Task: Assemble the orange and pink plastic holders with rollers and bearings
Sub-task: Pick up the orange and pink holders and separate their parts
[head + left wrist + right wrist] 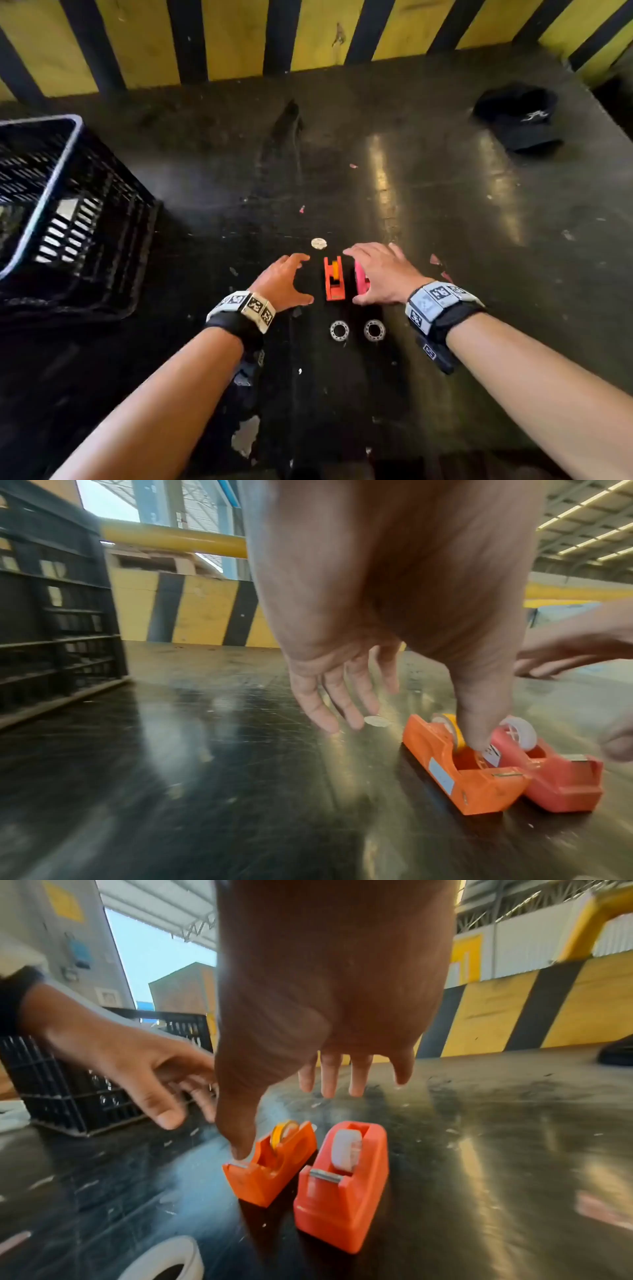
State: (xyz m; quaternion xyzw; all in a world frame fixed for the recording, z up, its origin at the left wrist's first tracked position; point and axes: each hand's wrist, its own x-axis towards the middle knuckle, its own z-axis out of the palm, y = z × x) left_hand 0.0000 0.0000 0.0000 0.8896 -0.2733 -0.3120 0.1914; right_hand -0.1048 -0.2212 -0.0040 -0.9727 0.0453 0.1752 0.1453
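orange holder (pixel 334 279) btwn spread left hand (pixel 286 282); right hand (pixel 380 274) prob. over pink holder (pixel 360 282)

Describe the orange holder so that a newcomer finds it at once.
On the dark table, between the two hands, two holders stand side by side. The orange holder is on the left, carrying a yellow roller; the pink holder beside it carries a white one.

Dark table (pixel 445 212) — holders (pixel 334 279), bearings (pixel 339 330), crate (pixel 51 212), cap (pixel 519 116)
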